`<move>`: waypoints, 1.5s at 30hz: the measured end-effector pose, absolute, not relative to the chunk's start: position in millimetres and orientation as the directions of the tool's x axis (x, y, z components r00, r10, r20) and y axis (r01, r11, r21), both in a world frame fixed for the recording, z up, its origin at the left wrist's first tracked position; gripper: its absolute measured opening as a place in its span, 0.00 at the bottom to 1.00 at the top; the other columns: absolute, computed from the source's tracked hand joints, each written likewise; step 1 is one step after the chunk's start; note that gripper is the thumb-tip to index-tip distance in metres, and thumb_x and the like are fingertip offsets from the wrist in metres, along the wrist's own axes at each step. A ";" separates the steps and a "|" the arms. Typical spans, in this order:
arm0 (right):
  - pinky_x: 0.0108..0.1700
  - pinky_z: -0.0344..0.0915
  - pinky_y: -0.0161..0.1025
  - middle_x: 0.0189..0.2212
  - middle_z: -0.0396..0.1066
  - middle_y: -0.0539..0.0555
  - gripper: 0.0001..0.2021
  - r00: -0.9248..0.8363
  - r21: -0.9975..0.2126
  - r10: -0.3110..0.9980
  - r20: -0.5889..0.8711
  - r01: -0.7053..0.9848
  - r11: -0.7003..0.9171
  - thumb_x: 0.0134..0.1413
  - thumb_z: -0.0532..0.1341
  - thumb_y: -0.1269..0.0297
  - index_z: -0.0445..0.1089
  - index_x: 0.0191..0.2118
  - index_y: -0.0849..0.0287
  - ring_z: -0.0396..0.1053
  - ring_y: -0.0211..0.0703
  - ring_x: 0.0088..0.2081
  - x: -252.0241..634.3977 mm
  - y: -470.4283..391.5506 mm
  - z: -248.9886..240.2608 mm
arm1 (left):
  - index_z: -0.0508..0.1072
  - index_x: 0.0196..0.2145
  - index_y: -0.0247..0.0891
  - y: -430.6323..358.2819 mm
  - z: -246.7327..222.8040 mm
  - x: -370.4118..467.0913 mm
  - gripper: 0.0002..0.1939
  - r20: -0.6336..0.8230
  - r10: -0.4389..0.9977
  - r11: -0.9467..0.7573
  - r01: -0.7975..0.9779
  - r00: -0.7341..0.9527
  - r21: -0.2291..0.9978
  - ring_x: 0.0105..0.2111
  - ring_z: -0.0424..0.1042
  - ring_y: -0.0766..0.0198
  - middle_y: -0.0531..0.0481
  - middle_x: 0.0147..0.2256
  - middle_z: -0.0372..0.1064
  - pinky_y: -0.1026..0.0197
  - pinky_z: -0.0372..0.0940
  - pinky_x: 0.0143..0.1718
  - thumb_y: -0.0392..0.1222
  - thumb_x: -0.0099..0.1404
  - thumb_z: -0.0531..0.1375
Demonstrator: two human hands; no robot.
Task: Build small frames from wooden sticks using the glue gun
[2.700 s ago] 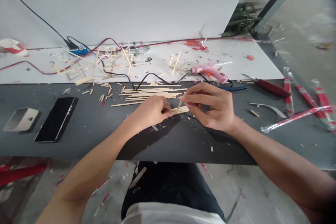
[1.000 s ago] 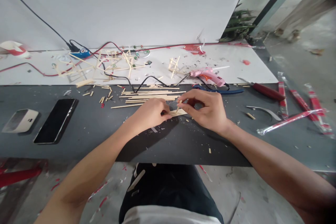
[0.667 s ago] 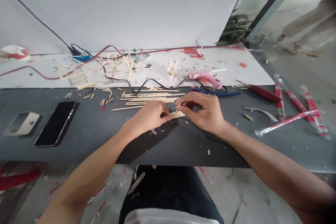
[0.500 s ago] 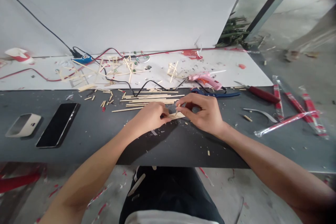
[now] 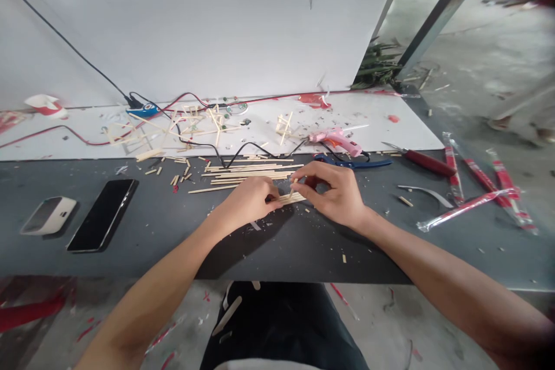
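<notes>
My right hand (image 5: pixel 336 192) pinches a short wooden stick (image 5: pixel 292 189) between thumb and fingertips, holding it nearly upright. Its lower end meets a few flat-lying wooden sticks (image 5: pixel 298 198) on the dark table. The fingers of my left hand (image 5: pixel 254 199) are closed on the left end of those flat sticks, partly hiding them. Just beyond both hands lies a row of long loose wooden sticks (image 5: pixel 243 174). Short cut pieces (image 5: pixel 176 179) are scattered to the left of that row.
A pink glue gun (image 5: pixel 336 140) rests behind my right hand, beside blue-handled scissors (image 5: pixel 368 164). A red-handled knife (image 5: pixel 427 162), tweezers (image 5: pixel 427 192) and red plastic wrappers (image 5: pixel 468 208) lie right. At left are a phone (image 5: pixel 104 214), a white device (image 5: pixel 50 215) and stick frames (image 5: pixel 208 121) farther back.
The camera view has shifted slightly, so the table appears lower. Both hands keep nearly the same pose, with the short stick still pinched upright over the flat ones.
</notes>
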State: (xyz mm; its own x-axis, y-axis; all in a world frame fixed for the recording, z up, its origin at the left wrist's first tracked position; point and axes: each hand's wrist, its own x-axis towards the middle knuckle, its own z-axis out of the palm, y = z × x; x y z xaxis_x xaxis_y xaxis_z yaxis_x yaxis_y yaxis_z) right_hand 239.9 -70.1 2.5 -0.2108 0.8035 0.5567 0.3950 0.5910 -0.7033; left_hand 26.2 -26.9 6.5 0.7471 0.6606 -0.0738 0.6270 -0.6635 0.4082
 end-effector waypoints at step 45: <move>0.32 0.66 0.39 0.31 0.78 0.54 0.12 0.092 -0.691 0.872 0.480 0.653 0.311 0.63 0.60 0.58 0.78 0.43 0.57 0.70 0.40 0.26 268.1 -23.4 18.6 | 0.81 0.31 0.38 -27.3 -0.6 22.3 0.12 0.033 0.702 -0.640 0.610 0.711 0.468 0.30 0.72 0.61 0.47 0.32 0.74 0.59 0.62 0.34 0.41 0.70 0.60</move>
